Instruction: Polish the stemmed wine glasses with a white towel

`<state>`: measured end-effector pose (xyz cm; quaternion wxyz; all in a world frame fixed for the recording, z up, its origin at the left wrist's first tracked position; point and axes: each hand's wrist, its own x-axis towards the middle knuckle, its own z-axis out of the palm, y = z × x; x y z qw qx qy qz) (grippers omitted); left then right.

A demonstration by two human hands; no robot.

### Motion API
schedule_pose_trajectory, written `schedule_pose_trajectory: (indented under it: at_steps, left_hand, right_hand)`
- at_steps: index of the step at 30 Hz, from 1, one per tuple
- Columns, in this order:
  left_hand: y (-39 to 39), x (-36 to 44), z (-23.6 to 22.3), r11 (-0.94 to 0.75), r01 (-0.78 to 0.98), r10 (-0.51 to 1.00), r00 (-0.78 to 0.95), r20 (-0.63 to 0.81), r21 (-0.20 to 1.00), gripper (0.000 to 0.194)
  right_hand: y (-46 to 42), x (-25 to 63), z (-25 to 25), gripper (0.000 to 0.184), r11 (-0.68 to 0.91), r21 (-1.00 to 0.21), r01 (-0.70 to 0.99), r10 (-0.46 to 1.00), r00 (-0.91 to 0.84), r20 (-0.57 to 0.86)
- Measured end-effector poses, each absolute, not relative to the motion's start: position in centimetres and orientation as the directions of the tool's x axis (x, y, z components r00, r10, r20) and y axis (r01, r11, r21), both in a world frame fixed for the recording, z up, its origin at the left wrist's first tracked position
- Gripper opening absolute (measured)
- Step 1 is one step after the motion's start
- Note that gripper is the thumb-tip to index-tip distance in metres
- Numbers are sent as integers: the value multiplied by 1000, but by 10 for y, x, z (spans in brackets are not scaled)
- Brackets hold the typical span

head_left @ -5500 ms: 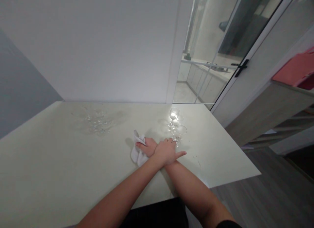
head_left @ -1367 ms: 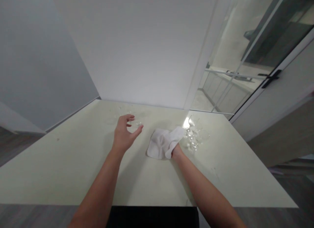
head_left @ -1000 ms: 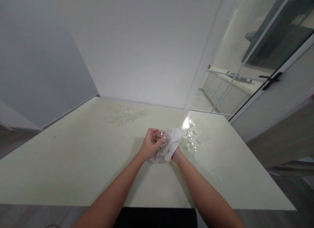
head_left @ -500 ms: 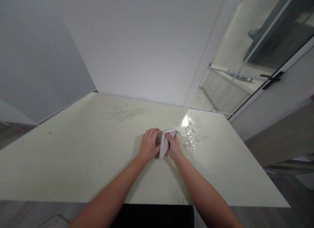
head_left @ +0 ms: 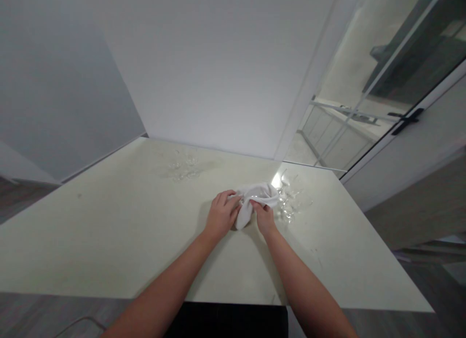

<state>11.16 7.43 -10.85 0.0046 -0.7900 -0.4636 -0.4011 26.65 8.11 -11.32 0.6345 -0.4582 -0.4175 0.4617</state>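
Observation:
My left hand (head_left: 221, 215) is curled around a clear wine glass (head_left: 236, 201) that is mostly hidden by a white cloth (head_left: 255, 197). My right hand (head_left: 264, 217) pinches that cloth and presses it against the glass. Both hands hover just above the pale table (head_left: 109, 231), near its middle. The glass's stem and foot are hidden by fingers and cloth.
A cluster of clear glasses (head_left: 291, 200) stands right of my hands. Another group of glasses (head_left: 183, 166) sits at the back near the white wall. A glass door with a black handle (head_left: 404, 120) is on the right, past the table's right edge.
My left hand reached to the far glasses, brought one back to the cloth, and both hands closed on it. Since half a second ago the cloth has bunched up over the glass.

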Motion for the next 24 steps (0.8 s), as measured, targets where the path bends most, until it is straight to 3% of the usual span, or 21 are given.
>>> schedule_pose_trajectory:
  at_steps: [5, 11, 15, 17, 21, 24]
  left_hand:
    - [75, 109, -107, -547, 719, 784, 262, 562, 429, 26]
    - [72, 112, -107, -526, 495, 834, 460, 305, 691, 27]
    - [72, 114, -105, -327, 306, 880, 442, 171, 894, 25]
    - [72, 114, -104, -124, 133, 878, 477, 46, 983, 28]
    - [68, 114, -103, 286, -83, 779, 601, -181, 955, 36]
    - [70, 117, -104, 196, -81, 850, 511, -128, 977, 35]
  right_hand:
    - [81, 268, -113, 34, 140, -968, -208, 960, 267, 81]
    - [79, 267, -109, 27, 160, -966, -204, 962, 250, 106]
    - [80, 265, -111, 22, 152, -963, -222, 959, 271, 89]
    - [81, 265, -115, 23, 118, -956, -270, 969, 243, 51]
    - [84, 267, -119, 33, 65, -890, -451, 985, 174, -16]
    - [86, 266, -117, 37, 63, -866, -495, 983, 180, -32]
